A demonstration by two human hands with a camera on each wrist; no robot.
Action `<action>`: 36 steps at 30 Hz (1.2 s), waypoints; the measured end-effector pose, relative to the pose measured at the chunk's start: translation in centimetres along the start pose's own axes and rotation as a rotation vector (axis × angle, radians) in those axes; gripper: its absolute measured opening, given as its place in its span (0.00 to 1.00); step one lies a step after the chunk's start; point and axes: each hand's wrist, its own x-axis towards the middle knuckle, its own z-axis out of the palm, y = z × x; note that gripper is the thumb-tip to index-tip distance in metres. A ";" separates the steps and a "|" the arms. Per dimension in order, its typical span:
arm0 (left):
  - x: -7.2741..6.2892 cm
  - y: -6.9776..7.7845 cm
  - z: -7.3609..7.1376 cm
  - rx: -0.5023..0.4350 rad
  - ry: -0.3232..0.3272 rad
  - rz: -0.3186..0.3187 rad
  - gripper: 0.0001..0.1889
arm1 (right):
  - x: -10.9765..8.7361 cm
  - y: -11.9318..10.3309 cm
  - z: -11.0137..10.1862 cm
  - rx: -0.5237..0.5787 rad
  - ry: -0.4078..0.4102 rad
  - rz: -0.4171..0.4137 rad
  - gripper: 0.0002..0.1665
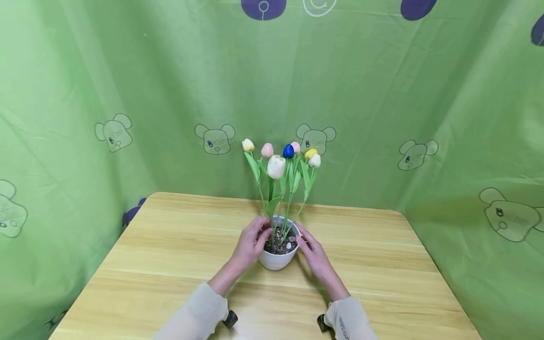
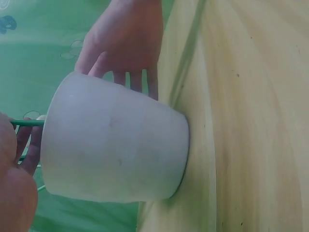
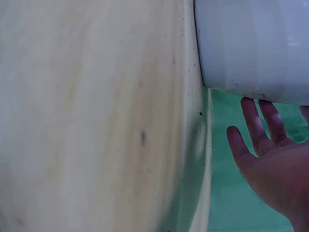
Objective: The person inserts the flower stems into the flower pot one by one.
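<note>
A white flowerpot (image 1: pixel 275 262) stands upright on the table, holding dark soil (image 1: pixel 278 248) and several artificial tulips. The white tulip (image 1: pixel 276 167) is nearest; a blue tulip (image 1: pixel 288 151) and pink, yellow and cream ones rise around it. At the pot's left rim, my left hand (image 1: pixel 250 242) curls its thumb and fingers about a green tulip stem (image 2: pixel 28 123) just above the soil; the exact contact is partly hidden. My right hand (image 1: pixel 315 254) lies along the pot's right side, thumb at the rim, its fairly straight fingers (image 3: pixel 255 118) touching the wall.
The wooden table (image 1: pixel 170 250) extends on both sides of the pot. Behind and beside it hangs a green curtain (image 1: pixel 170 94) printed with bear heads. Small pale stones (image 1: pixel 289 245) lie on the soil.
</note>
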 end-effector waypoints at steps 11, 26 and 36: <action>-0.3 0.0 0.6 -0.152 -0.107 -0.077 0.10 | 0.0 0.2 -0.1 -0.017 0.004 -0.011 0.31; -0.2 -1.9 0.1 -0.104 0.021 -0.002 0.10 | 0.2 0.2 0.0 0.002 -0.001 -0.007 0.31; -0.8 -3.1 1.0 -0.084 0.103 0.051 0.06 | 0.1 -0.4 -0.1 0.010 -0.013 -0.002 0.30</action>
